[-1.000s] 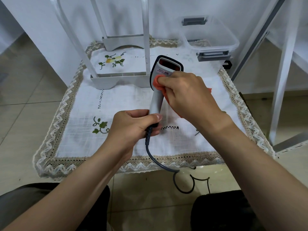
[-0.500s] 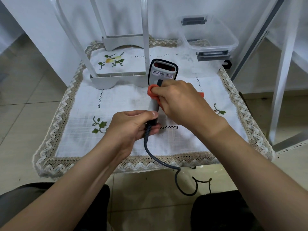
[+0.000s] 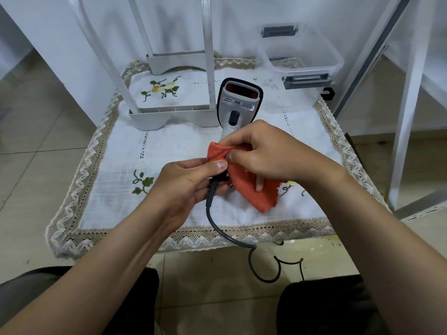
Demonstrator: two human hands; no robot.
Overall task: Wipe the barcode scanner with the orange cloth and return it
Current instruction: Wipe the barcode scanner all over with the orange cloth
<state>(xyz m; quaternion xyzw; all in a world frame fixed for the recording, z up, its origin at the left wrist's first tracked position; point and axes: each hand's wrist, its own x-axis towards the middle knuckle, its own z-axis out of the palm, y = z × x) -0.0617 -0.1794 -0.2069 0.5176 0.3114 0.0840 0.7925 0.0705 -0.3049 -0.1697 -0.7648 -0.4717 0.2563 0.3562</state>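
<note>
Right hand (image 3: 271,153) has slid the orange cloth (image 3: 249,189) down from the head to the lower handle, and it now touches the left hand (image 3: 183,182). Head window and trigger are exposed.

Likely the head pass is done and the handle stroke is ending; return is still pending.

Barcode scanner (image 3: 238,100) is held above the surface (image 3: 169,146), head pointing away.

Left fingers are clamped round the handle base at the ribbed cable (image 3: 225,233) boot. Right fingers pinch the cloth against the handle.

- **Cloth:** ribbed knit, limp, hanging.
- **Scanner:** smooth grey plastic, dark rim, red window.
- **Surface cover:** white weave, lace edge.
</note>
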